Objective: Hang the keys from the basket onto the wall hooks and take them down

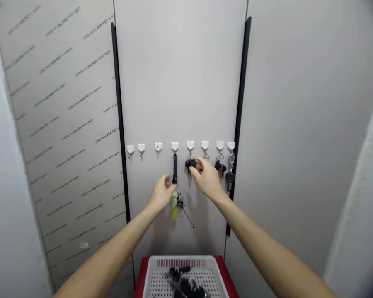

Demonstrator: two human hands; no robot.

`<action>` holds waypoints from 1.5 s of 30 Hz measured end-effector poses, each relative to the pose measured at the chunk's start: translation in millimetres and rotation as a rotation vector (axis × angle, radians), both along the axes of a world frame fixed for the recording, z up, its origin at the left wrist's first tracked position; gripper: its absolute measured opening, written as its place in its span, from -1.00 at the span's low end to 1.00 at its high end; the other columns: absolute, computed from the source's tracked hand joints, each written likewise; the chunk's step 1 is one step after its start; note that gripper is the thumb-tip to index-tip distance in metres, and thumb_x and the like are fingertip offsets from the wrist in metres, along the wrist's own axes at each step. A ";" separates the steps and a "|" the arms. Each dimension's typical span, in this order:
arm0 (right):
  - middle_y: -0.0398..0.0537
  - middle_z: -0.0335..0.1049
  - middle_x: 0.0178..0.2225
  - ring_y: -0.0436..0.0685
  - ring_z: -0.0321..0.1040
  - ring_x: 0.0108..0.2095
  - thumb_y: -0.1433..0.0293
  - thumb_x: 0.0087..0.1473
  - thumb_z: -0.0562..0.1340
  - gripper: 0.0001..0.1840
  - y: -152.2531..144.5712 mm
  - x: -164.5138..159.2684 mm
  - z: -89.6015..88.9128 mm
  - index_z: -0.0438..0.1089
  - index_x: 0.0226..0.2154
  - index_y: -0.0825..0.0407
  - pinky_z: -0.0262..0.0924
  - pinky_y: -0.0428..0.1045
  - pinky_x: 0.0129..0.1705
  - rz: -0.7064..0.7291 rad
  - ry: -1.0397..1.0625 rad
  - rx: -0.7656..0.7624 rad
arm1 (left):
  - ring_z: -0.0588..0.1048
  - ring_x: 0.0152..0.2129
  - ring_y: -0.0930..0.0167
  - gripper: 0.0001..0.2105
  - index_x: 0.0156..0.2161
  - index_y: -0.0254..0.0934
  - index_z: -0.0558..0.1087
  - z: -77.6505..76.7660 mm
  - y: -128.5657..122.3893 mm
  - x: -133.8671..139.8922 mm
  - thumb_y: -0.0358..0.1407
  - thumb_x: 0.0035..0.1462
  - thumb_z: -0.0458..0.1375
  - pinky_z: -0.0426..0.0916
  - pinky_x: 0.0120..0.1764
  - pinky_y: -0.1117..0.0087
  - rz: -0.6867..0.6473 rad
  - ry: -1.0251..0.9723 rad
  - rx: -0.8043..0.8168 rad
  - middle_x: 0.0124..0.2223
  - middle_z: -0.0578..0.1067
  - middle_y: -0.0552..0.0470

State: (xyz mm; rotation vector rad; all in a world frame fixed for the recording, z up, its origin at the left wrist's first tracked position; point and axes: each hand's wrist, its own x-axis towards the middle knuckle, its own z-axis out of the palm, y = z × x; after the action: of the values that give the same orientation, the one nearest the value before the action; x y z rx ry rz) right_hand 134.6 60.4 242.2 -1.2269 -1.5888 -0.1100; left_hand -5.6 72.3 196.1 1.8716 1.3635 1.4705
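A row of white hooks runs across the pale cabinet panel. From one of the middle hooks hangs a black strap [175, 169] with a pale green and yellow charm [174, 205] and a thin metal key below. My left hand [163, 193] is just beside the strap's lower end, thumb and fingers apart. Black-headed keys [190, 163] hang by a ring from the hook to the right. My right hand [207, 179] has its thumb and index finger at these keys' heads and hides part of the hook's neighbour ring.
Further right hang two more bunches, black keys [220, 165] and keys on a clip [230, 179]. Below, a white perforated basket [216, 271] holding several dark keys stands on a red surface [228, 277]. Black vertical strips [243, 78] flank the panel.
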 end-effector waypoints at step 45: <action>-0.11 0.26 -0.55 -0.05 0.14 -0.53 0.53 -0.18 -0.01 -0.83 -5.0 25.3 3.7 0.23 -0.46 0.09 -0.01 -0.16 -0.49 0.107 -0.502 -0.027 | 0.19 -0.70 0.61 -0.85 -0.57 -0.39 0.29 31.5 -3.3 42.1 -0.31 -0.21 -0.02 0.07 -0.61 0.58 -0.516 -0.226 -0.249 -0.64 0.25 0.13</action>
State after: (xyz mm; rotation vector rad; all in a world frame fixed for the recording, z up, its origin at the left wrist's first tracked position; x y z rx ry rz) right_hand 159.9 55.4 245.8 -1.1888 -2.0901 -0.3509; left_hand 36.5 69.0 227.7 1.6709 0.8296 1.1460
